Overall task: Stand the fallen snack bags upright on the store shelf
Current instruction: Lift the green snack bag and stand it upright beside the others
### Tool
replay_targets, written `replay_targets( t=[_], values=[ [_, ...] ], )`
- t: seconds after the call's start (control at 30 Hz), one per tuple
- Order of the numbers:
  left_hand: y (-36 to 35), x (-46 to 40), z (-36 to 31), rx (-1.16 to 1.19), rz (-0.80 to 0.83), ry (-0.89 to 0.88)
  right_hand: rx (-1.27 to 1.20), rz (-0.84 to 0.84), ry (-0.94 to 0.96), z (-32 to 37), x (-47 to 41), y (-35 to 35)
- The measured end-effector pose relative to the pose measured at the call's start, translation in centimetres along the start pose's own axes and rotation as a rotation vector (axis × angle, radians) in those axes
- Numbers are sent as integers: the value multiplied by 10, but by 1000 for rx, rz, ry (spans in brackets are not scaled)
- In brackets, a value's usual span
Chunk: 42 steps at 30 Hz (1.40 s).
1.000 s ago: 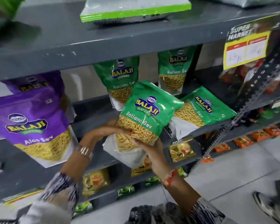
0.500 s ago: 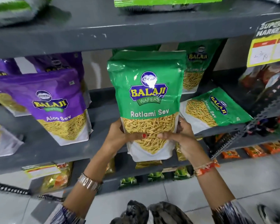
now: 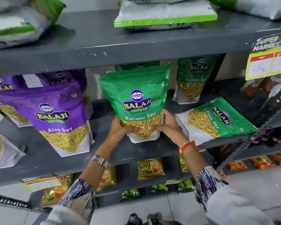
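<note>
A green Ratlami Sev bag (image 3: 139, 96) stands upright on the grey middle shelf (image 3: 104, 151), its base on the shelf. My left hand (image 3: 120, 127) and my right hand (image 3: 166, 125) grip its lower part from either side, thumbs across the front. Right of it a second green Ratlami Sev bag (image 3: 217, 119) lies fallen on its back, top pointing right. A third green bag (image 3: 195, 80) stands upright behind. Another green bag is mostly hidden behind the held one.
Purple Aloo Sev bags (image 3: 58, 114) stand at the left of the same shelf. Several bags lie flat on the top shelf (image 3: 164, 15). A yellow price tag (image 3: 269, 60) hangs at the right. Small packets (image 3: 151, 168) fill the lower shelves.
The green bag went from tilted on its side in my hands to upright, then moved back and down until its base rests on the shelf.
</note>
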<state>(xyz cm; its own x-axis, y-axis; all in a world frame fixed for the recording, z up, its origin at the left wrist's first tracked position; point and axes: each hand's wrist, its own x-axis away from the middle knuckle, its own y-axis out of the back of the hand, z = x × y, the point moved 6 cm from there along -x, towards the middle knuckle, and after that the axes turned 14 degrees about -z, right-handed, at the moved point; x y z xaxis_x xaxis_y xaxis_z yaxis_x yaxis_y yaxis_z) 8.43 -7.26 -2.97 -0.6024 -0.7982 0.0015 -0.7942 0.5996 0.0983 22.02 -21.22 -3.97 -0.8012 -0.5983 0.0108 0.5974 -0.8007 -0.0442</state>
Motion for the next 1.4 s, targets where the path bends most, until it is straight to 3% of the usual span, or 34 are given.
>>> replay_targets(
  t=[0.2,0.27,0.4,0.47,0.53,0.63,0.77,0.83,0.9,0.97,1.03,1.1,1.23,1.4],
  values=[
    [-3,3,8,17,4,-1,4,29,-49,-19,2,-3],
    [2,8,7,41,-82,-56,12,-16,-3,-9,6,1],
    [-1,69,-7,-184,-551,-431,-37,-287,132,18,34,45],
    [-26,100,-17,-273,-646,-674,-130,-477,170,23,56,78],
    [-66,110,-20,-272,-570,-856,-268,-735,126,13,77,114],
    [-135,102,-44,-250,-271,-951,-462,-972,-71,-17,93,153],
    [-213,34,-59,-476,56,-670,-507,-854,-404,-44,82,165],
    [-242,-4,-52,-634,176,-390,-435,-706,-466,-46,74,171],
    [-258,-20,-33,-613,456,-39,-414,-554,-495,-46,66,168],
    [-270,-15,-24,-578,717,140,-438,-480,-503,-49,63,174],
    [-263,-13,-23,-660,713,76,-422,-409,-481,-52,62,181],
    [-252,-8,-20,-684,592,58,-392,-362,-429,-52,66,189],
    [-232,46,-1,-476,504,304,-360,-416,-407,-65,76,209],
    [-224,104,10,-276,328,320,-227,-335,-303,-45,100,240]
  ],
)
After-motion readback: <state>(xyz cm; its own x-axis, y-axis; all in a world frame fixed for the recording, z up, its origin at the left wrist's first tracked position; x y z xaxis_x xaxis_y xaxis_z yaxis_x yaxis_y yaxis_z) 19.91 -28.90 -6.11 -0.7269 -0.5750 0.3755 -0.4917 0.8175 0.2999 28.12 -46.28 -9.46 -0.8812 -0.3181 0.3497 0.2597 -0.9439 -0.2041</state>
